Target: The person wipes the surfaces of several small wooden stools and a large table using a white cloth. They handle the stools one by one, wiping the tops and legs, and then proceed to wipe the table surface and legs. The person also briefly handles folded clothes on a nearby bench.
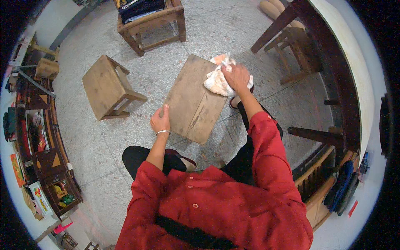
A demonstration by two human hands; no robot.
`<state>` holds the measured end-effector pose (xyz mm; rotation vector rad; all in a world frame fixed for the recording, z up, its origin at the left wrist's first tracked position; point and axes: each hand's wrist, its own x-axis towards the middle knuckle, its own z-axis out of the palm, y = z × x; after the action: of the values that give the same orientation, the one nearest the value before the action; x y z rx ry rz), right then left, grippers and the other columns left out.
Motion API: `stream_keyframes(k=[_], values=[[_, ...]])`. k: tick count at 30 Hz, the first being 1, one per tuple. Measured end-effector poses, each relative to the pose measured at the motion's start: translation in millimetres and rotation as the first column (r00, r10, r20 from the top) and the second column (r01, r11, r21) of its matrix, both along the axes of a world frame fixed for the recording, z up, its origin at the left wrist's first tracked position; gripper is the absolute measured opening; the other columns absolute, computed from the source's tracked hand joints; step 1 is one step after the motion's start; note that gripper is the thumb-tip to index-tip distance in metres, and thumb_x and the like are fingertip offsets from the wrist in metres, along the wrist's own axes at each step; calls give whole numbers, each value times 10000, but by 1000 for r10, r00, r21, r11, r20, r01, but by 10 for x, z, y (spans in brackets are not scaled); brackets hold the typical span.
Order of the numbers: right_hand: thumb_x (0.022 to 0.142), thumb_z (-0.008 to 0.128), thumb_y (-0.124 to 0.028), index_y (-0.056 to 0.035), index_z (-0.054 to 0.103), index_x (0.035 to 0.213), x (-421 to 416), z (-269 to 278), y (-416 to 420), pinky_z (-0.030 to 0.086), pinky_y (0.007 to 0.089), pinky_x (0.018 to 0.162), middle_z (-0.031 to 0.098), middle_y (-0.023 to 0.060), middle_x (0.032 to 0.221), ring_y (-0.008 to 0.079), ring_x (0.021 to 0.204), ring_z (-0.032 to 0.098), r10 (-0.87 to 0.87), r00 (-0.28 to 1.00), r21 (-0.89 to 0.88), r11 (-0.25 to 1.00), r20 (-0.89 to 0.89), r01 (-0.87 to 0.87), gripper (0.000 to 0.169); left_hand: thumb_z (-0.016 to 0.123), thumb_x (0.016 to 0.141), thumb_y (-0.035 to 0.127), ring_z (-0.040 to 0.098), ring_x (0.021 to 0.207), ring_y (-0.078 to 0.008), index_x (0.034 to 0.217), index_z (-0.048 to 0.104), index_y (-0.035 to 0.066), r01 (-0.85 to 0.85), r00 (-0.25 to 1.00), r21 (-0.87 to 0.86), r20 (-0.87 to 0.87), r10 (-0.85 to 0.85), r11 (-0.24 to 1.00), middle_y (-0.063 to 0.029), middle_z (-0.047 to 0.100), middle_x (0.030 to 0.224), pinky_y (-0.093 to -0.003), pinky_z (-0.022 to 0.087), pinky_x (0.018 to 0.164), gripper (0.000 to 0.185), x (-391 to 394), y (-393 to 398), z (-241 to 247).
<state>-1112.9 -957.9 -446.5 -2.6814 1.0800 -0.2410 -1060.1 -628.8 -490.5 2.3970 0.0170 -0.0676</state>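
Note:
A wooden stool [190, 97] with a rectangular top is before my knees, its legs hidden beneath the top. A dark, irregular mark runs along the seam between its boards. My left hand [160, 119] grips the stool's left edge, thumb on top, with a bracelet at the wrist. At the far right corner, my right hand [236, 76] presses down on a crumpled white and peach cloth [217, 82], its fingers partly buried in the folds. Part of the cloth hangs past the stool's edge.
Another wooden stool [104, 87] stands on the speckled floor at left. Farther off is a wooden chair [153, 23] with folded fabric on it. A dark-legged table [331, 62] rises at right, with a stool [297, 53] beside it. A cabinet [47, 140] lines the left side.

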Motion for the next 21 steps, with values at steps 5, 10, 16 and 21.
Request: stream_keyframes(k=[5,10,16,21], values=[[793,541,-545,45,526,1151,-498,-460,648,411,492,855,534,279,1093,419,1028,514,-533,813,351,826,233,441,690,626,760,558,625,831,-382,970,673,-24,3,1000,-11,13,-3,1000,-251,652,882,-432,471,758,620,0,-25,35],[759,611,-522,105,515,1051,-879,-290,1734,388,485,909,516,307,1089,440,1041,493,-547,826,472,770,141,429,699,600,775,559,614,883,-406,991,685,24,53,998,-14,-18,-53,998,-243,648,930,-454,464,791,583,-13,-21,112],[767,623,-500,91,517,1051,-1488,-189,2491,442,489,855,495,339,1134,465,1047,513,-251,966,584,776,-62,239,664,566,797,574,609,926,-399,1024,670,7,59,998,37,29,-60,998,-229,648,972,-457,459,824,620,6,33,-8],[797,622,-337,36,532,1049,-1830,374,1959,462,466,822,508,250,1142,398,1023,547,17,998,823,567,-61,41,459,523,818,591,613,906,-389,979,655,-31,189,982,86,-29,-187,978,-243,644,951,-442,461,810,657,152,101,-200]])
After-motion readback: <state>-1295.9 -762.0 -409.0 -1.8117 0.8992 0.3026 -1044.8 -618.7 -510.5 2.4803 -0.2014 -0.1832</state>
